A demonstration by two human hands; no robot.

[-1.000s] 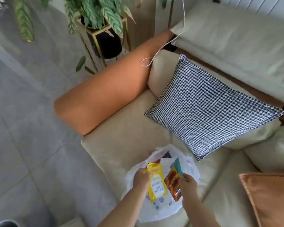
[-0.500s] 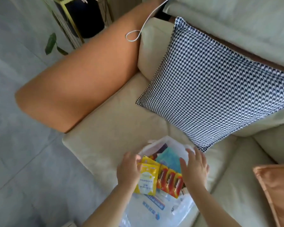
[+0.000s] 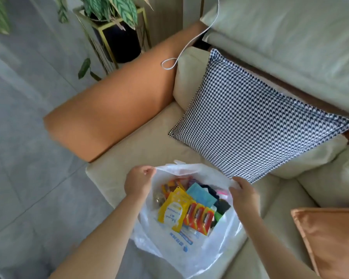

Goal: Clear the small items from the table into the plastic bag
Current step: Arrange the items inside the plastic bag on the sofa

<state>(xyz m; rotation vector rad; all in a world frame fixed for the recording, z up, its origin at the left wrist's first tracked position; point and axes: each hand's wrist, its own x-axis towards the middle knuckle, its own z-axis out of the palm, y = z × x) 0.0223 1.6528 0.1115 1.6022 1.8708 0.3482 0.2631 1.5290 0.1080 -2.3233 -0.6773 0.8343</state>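
Plastic bag [image 3: 220, 250]: lower items buried, indistinct.

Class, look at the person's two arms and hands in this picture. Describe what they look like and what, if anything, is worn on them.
Both forearms are bare as far as the picture shows, with no sleeves in view. The left hand and right hand wear no gloves, and no rings, watch or bracelets are visible. The fingers are bare too. No markings can be made out.
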